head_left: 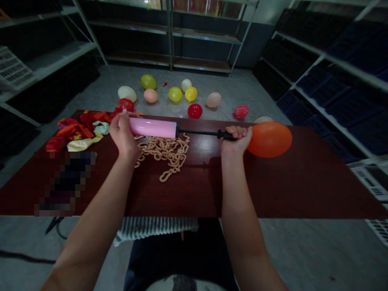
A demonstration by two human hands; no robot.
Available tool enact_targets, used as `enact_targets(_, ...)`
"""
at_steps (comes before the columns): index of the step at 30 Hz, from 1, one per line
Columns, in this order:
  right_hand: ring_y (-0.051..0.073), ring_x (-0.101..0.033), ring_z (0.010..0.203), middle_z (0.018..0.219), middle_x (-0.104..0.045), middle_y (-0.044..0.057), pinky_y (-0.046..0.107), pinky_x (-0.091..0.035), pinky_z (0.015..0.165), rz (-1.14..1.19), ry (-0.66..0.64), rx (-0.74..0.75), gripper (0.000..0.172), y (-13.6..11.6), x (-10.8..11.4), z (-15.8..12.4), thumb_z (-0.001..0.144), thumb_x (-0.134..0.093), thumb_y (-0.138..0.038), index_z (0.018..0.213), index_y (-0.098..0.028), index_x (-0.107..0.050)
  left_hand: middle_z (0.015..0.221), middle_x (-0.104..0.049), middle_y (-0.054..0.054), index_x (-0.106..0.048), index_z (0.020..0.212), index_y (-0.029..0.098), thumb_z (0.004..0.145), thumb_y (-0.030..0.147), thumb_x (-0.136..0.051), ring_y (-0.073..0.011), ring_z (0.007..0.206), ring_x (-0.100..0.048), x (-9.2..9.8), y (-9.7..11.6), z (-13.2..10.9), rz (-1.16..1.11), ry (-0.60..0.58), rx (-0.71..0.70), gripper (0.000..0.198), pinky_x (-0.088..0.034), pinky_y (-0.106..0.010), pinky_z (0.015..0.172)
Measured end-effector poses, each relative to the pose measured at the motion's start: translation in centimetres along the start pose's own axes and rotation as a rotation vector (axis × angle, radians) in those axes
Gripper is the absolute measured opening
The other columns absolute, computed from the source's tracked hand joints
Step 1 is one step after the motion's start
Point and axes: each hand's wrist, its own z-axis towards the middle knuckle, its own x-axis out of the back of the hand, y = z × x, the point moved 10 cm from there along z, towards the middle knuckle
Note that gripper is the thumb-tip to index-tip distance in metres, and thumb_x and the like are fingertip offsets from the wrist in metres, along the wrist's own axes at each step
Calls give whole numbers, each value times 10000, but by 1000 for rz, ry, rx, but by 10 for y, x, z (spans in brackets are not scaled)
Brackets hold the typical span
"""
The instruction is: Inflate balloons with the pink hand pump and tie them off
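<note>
At a dark red wooden desk [298,184] in a storeroom lined with metal shelving [169,40], we find a pair of hands working over a balloon. The left hand [123,136] is closed around the barrel of a pink hand pump [153,127], its fingers wrapped over the far side. The right hand [237,139] is shut around the end of the pump's black shaft [197,132], with a rounded orange balloon [269,139] touching it just past the fist, the balloon's neck out of sight. Beside the pump lies a tangle of tan beaded cord [163,153]; further left sits a heap of limp coloured balloons [75,131]. Inflated balloons [176,93] dot the grey floor [236,89] beyond the desk.
</note>
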Motion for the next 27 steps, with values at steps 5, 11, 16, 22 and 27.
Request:
enact_targets(5, 69, -191, 384, 506, -104, -92, 183, -316, 416, -15, -13, 20, 478, 0, 0, -1, 1043, -284, -282, 608, -211, -100, 782, -673, -30, -638, 786, 215, 972, 575, -521, -209, 817, -687, -13, 9, -17, 33, -22, -56, 421, -519, -409, 797)
enact_targets(11, 61, -187, 391, 490, -124, -97, 176, -305, 434, -35, -5, -32, 474, 20, -8, -16, 1046, -294, -278, 616, -212, -104, 893, -696, -48, -642, 847, 223, 959, 588, -546, -233, 933, -678, -29, 10, -35, 10, -93, -39, 394, -524, -410, 902)
enact_targets(16, 60, -203, 395, 483, -162, -103, 177, -335, 461, -120, 4, -29, 475, 31, -8, -24, 1039, -338, -301, 617, -211, -140, 985, -710, -55, -652, 971, 209, 899, 501, -662, -222, 993, -671, -62, 4, -65, 56, -318, 41, 301, -507, -368, 966)
enact_targets(22, 62, -196, 390, 461, -164, -104, 179, -321, 444, -105, 36, -70, 507, 34, -2, -21, 1041, -356, -348, 603, -212, -140, 1044, -681, -63, -645, 1004, 215, 761, 472, -809, -235, 946, -661, -76, 5, -73, 86, -453, 78, 390, -549, -330, 799)
enact_targets(27, 59, -213, 383, 449, -178, -105, 182, -338, 456, -58, 22, -100, 501, 35, -6, -21, 1048, -340, -316, 600, -209, -142, 855, -670, -38, -687, 884, 192, 729, 431, -834, -156, 647, -597, -71, 3, -61, 94, -446, 132, 320, -486, -255, 534)
